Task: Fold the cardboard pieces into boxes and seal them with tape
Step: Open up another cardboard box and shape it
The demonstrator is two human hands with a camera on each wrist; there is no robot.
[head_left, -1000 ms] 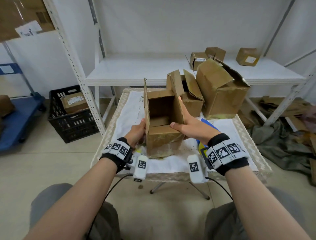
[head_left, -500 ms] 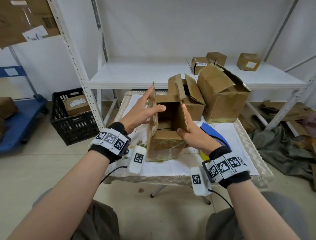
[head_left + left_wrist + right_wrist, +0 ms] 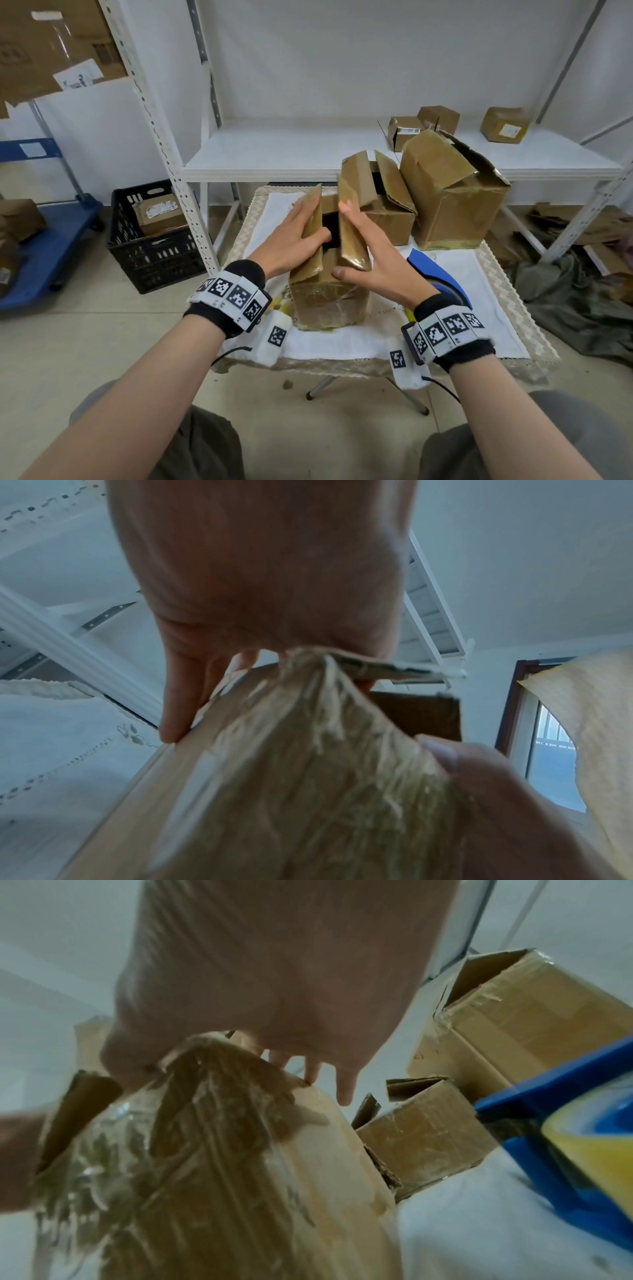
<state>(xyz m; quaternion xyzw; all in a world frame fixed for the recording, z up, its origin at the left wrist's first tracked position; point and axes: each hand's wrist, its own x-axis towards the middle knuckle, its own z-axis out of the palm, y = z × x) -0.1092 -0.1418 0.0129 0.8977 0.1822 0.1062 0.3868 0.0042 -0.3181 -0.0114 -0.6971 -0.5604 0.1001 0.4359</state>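
Observation:
A small tape-scarred cardboard box (image 3: 325,301) stands on the white-clothed table (image 3: 342,342) in front of me. Its two long top flaps lean toward each other with a dark gap between them. My left hand (image 3: 294,240) lies along the left flap (image 3: 313,219), fingers straight on the outside, thumb hooked over its edge into the opening. My right hand (image 3: 373,263) presses flat on the right flap (image 3: 352,236), thumb at the front corner. In the left wrist view the left flap (image 3: 291,777) fills the frame under my palm (image 3: 267,588). The right wrist view shows the right flap (image 3: 222,1150) below my right hand (image 3: 274,974).
A blue tape dispenser (image 3: 435,270) with yellow tape lies just right of the box. Two larger open boxes (image 3: 387,205) (image 3: 452,195) stand behind. Beyond them is a white shelf (image 3: 291,154) with three small boxes. A black crate (image 3: 154,240) sits on the floor at left.
My left hand left the box's lower side and took the left flap. Both flaps swung from upright inward toward each other. The right hand slid up onto its flap.

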